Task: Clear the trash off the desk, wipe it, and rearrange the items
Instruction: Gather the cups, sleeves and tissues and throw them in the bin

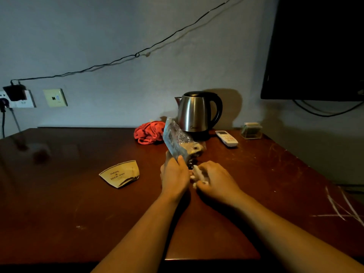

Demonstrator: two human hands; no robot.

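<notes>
Crinkled plastic wrapper (173,139), just before the kettle (197,112), is pinched in the left grip (174,174) while the right grip (214,180) clutches white scraps (198,175); trash-clearing underway, the flattened paper cup (121,173) likely next.

Crinkly plastic wrapper (174,137) sticks up near the kettle, flattened paper cup sleeve (120,173) lies on the scratched brown tabletop (59,194), red rag (148,132) bunched at the back.
</notes>
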